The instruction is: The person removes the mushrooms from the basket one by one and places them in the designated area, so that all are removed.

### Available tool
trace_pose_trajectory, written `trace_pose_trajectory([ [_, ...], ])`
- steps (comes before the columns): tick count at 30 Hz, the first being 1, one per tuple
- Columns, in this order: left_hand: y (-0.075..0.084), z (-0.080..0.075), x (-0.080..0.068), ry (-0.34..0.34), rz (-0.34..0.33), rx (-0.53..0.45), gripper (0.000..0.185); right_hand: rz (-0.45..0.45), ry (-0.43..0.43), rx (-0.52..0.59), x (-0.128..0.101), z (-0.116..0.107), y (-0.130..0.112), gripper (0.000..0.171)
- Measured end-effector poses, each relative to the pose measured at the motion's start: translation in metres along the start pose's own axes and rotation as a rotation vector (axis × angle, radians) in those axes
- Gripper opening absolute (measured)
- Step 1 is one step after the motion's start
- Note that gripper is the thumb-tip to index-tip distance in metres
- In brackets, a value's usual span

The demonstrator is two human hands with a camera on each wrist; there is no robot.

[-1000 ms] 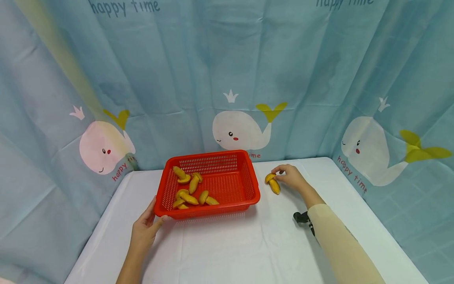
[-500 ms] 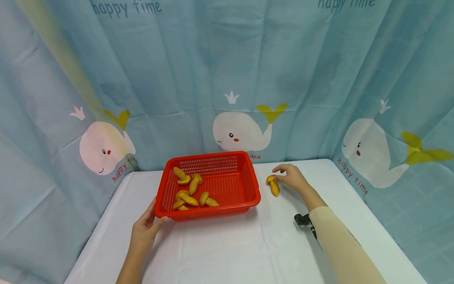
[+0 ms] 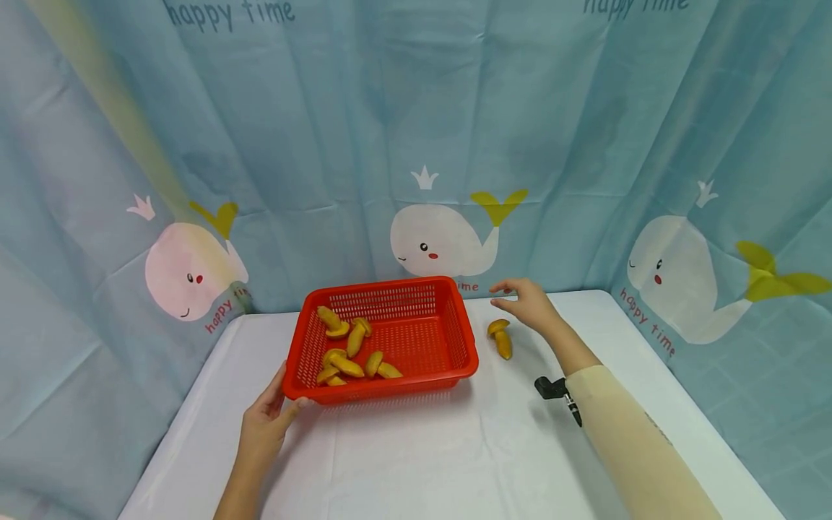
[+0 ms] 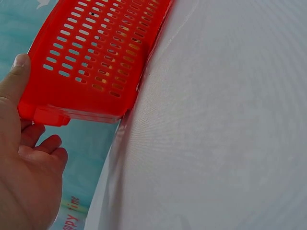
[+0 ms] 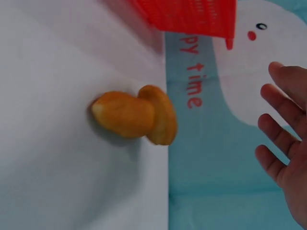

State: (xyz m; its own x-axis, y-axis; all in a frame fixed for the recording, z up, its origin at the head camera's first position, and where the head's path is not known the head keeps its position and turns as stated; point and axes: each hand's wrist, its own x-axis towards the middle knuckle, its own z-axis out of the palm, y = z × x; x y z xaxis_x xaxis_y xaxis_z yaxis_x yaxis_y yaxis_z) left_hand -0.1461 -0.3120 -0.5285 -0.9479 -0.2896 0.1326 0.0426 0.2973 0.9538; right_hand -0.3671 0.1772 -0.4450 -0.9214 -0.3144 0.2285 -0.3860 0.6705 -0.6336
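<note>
1. A yellow-orange mushroom-shaped toy [image 3: 500, 339] lies on its side on the white table [image 3: 455, 448], just to the right of the red basket [image 3: 455, 339] and clear of its wall.
2. The right hand [image 3: 529, 303] hovers above and behind this toy, near the table's far edge. Its fingers [image 5: 278, 120] are spread and nearly straight and have hold of nothing.
3. In the right wrist view the toy sits well apart from the fingertips, with bare table and blue curtain [image 3: 390, 108] showing between them. The toy's cap end points toward the curtain and its stem end toward the person.
4. The left hand [image 3: 263, 422] rests at the near left corner of the basket. Its thumb [image 4: 17, 72] lies up against the outside of the perforated wall, and the other fingers [image 4: 41, 143] are curled beneath the rim at the corner, so the hand grips the basket there.
5. The basket stands flat on the table, its long side toward the person. Inside, in the left half, lie several more toys of the same yellow-orange colour [image 3: 347, 347], some touching one another.
6. A small black clip-like device [image 3: 552, 390] is seen at the right forearm, beside the pale sleeve [image 3: 624, 440].
</note>
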Motion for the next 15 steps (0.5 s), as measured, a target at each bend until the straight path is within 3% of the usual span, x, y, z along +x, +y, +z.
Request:
trace_pose_trajectory([
  [7, 0.002, 0.0, -0.002, 0.0, 0.0, -0.003, 0.076, -0.052, 0.017, -0.003, 0.009, -0.003, -0.026, 0.027],
  [15, 0.006, -0.001, -0.004, 0.004, 0.049, 0.032, 0.077, -0.119, 0.0, 0.041, 0.022, -0.006, -0.064, 0.027],
])
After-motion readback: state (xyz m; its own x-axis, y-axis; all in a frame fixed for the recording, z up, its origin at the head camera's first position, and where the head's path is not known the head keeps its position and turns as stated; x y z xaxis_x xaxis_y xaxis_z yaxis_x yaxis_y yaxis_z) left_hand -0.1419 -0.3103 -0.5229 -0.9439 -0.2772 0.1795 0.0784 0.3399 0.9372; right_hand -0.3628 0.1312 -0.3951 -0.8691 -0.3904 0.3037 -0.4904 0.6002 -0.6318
